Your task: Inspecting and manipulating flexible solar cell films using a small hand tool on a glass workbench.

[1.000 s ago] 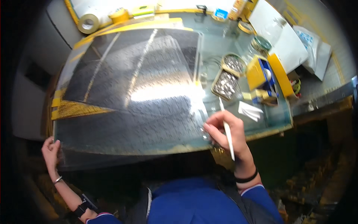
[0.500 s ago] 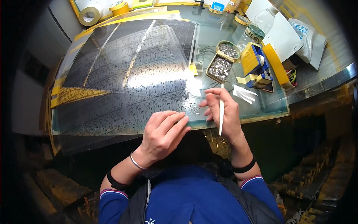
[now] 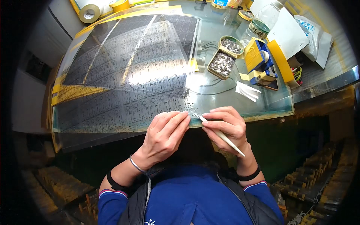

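Note:
My right hand point(image 3: 228, 129) grips a slim white-handled tool point(image 3: 225, 139), like a pen with a thin metallic tip. The tip points up and left, close to my left fingertips, and the tapered handle end slants down toward my wrist. My left hand point(image 3: 165, 131) rests at the near right corner of a clear film sheet point(image 3: 142, 101) printed with dark circuit-like patterns. Its fingers are bent and pressed together; the thumb is hidden, and whatever lies beneath the fingertips cannot be made out. The sheet lies on a glass tabletop point(image 3: 258, 108), under a bright glare.
Beyond my right hand stand a rectangular tin point(image 3: 222, 64) and a round tin point(image 3: 231, 45), both full of small grey-white bits. Right of them are a blue-and-yellow tape dispenser point(image 3: 258, 63), folded white paper point(image 3: 248, 92) and a clear bottle point(image 3: 267, 17). Tape rolls point(image 3: 90, 13) sit far left.
My right hand has turned and come down; the tool's far end swung from beside the rectangular tin to near my left fingertips. My left hand keeps its place. The view has shifted slightly.

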{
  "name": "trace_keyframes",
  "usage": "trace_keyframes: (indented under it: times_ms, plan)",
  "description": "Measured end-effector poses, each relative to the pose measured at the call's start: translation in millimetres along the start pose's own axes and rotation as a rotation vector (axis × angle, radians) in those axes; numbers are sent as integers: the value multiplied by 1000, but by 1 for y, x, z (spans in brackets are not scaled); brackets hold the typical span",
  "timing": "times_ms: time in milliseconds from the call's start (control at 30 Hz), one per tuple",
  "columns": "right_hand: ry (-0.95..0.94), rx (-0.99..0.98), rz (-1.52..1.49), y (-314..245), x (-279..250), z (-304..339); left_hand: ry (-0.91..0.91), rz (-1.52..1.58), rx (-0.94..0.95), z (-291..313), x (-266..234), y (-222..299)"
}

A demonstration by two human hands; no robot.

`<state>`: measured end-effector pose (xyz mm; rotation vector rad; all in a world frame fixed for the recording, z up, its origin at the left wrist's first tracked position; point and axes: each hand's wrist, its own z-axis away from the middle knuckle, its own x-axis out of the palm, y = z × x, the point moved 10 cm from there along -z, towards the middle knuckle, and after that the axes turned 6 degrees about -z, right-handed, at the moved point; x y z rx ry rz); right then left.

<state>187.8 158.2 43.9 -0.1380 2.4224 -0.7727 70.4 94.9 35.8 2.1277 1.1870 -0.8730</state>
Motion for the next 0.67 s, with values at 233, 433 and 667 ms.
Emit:
trace_keyframes:
  times_ms: [233, 433, 667]
  plan:
    - [1, 31, -56, 6, -1, 4, -60, -55, -47, 0, 4, 1]
    - [-6, 27, -63, 7, 0, 5, -50, -48, -57, -2, 4, 0]
    - [24, -54, 5, -1, 7, 13, -67, 65, -66, -7, 7, -4]
